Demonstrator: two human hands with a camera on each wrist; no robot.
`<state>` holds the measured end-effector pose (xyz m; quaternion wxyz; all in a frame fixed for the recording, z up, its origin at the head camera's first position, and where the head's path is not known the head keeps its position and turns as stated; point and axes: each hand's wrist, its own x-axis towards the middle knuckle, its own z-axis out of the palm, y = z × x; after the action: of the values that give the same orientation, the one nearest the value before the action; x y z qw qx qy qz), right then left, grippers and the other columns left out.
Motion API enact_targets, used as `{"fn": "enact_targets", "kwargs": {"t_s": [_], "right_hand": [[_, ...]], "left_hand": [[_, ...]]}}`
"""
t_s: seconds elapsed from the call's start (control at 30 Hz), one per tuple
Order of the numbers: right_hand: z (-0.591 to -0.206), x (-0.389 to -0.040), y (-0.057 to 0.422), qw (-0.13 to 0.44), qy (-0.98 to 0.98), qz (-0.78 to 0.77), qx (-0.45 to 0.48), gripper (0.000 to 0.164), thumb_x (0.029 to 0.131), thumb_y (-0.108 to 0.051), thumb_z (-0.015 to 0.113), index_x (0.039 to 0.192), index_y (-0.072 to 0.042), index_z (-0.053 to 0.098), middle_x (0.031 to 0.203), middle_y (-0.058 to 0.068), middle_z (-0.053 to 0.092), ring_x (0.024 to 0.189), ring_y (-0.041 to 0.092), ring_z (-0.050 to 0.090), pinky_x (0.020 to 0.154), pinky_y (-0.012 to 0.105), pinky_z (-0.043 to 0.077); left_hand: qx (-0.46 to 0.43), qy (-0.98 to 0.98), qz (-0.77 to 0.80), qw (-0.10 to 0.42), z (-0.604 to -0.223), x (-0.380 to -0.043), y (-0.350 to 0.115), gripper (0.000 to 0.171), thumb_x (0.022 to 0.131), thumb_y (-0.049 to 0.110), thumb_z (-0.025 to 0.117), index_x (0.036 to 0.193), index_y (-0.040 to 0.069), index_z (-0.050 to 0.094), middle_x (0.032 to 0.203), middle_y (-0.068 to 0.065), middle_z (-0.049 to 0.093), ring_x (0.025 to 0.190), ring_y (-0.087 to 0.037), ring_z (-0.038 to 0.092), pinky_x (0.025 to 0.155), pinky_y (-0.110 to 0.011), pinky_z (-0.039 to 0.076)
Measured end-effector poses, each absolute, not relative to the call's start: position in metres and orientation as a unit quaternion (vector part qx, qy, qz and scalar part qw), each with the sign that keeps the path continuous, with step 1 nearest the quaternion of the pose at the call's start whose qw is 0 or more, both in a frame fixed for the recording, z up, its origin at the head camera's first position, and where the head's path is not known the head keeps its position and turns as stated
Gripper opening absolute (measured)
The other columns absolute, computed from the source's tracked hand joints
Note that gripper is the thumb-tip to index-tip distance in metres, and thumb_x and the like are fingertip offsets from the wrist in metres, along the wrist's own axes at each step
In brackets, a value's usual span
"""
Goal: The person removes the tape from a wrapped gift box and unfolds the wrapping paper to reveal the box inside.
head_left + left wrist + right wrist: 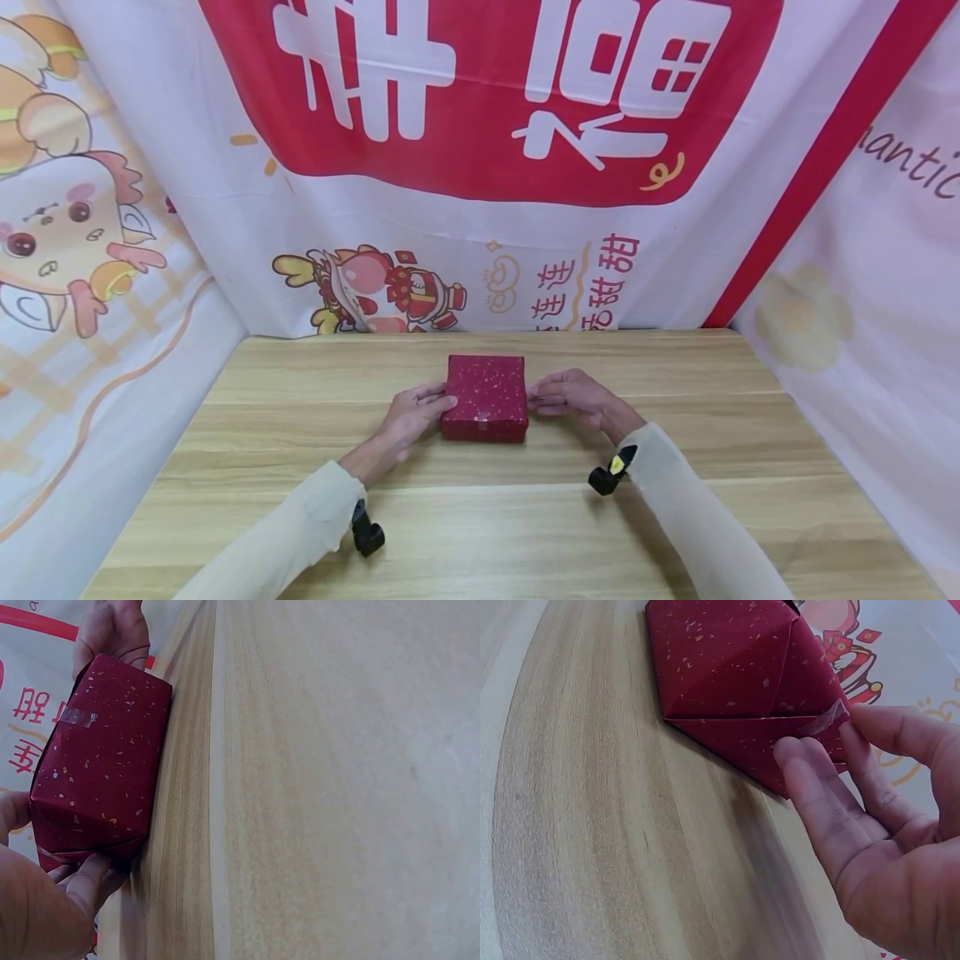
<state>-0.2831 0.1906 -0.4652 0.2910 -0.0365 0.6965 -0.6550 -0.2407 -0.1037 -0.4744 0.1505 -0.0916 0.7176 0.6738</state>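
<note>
A box wrapped in dark red speckled paper (487, 392) lies on the wooden table, with a short strip of clear tape (78, 717) on its near side. My left hand (417, 415) holds its left end, the thumb on top and the other fingers against the side and low edge. At the right end is my right hand (573, 396). In the right wrist view, its thumb and index finger pinch at a wrinkled piece of clear tape (826, 720) on the folded end flap. Other fingertips (789, 750) of that hand rest against the folded paper.
The wooden table (495, 533) stretches around the box and towards me. Behind it hangs a white and red printed cloth (480, 192), and more printed cloth hangs at both sides. A black wrist camera (367, 533) sits on the left sleeve, another (611, 471) on the right.
</note>
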Motion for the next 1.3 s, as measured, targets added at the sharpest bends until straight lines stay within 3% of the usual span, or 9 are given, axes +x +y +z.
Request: {"fn": "enact_targets", "kwargs": {"t_s": [0.3, 0.53, 0.83, 1.13, 1.3], "right_hand": [[-0.469, -0.284, 0.191, 0.286, 0.678, -0.677, -0.029, 0.019, 0.088, -0.008, 0.058, 0.102, 0.005, 0.059, 0.099, 0.017, 0.070, 0.100, 0.030, 0.066, 0.095, 0.042, 0.051], [-0.471, -0.284, 0.196, 0.287, 0.676, -0.679, -0.030, 0.024, 0.089, -0.010, 0.057, 0.106, 0.007, 0.058, 0.102, 0.019, 0.069, 0.101, 0.031, 0.065, 0.095, 0.042, 0.051], [-0.469, -0.283, 0.201, 0.286, 0.682, -0.671, -0.044, 0.027, 0.091, -0.015, 0.055, 0.112, 0.000, 0.054, 0.102, 0.008, 0.068, 0.102, 0.026, 0.063, 0.102, 0.045, 0.045], [-0.468, -0.284, 0.203, 0.242, 0.688, -0.683, -0.040, 0.037, 0.092, -0.016, 0.052, 0.122, 0.006, 0.050, 0.126, 0.023, 0.055, 0.106, 0.020, 0.061, 0.106, 0.047, 0.041], [-0.464, -0.281, 0.199, 0.189, 0.740, -0.644, -0.034, 0.036, 0.092, -0.019, 0.054, 0.120, 0.003, 0.054, 0.123, 0.022, 0.057, 0.110, 0.026, 0.059, 0.103, 0.046, 0.045]], "left_hand": [[-0.091, 0.718, 0.674, 0.151, -0.475, -0.241, -0.104, 0.061, 0.075, 0.032, 0.074, 0.129, 0.016, 0.052, 0.128, -0.007, 0.059, 0.114, -0.022, 0.059, 0.098, -0.033, 0.050], [-0.092, 0.714, 0.677, 0.151, -0.474, -0.241, -0.103, 0.060, 0.076, 0.031, 0.074, 0.129, 0.016, 0.052, 0.128, -0.007, 0.059, 0.114, -0.021, 0.059, 0.097, -0.032, 0.050], [-0.098, 0.712, 0.678, 0.155, -0.473, -0.240, -0.104, 0.059, 0.076, 0.031, 0.074, 0.129, 0.017, 0.052, 0.127, -0.006, 0.060, 0.114, -0.021, 0.059, 0.098, -0.034, 0.050], [-0.093, 0.713, 0.678, 0.152, -0.473, -0.239, -0.104, 0.060, 0.076, 0.032, 0.074, 0.130, 0.017, 0.052, 0.127, -0.006, 0.060, 0.114, -0.021, 0.059, 0.097, -0.034, 0.051], [-0.092, 0.714, 0.677, 0.153, -0.473, -0.239, -0.104, 0.060, 0.076, 0.033, 0.074, 0.130, 0.018, 0.052, 0.127, -0.005, 0.060, 0.115, -0.021, 0.059, 0.097, -0.034, 0.050]]}}
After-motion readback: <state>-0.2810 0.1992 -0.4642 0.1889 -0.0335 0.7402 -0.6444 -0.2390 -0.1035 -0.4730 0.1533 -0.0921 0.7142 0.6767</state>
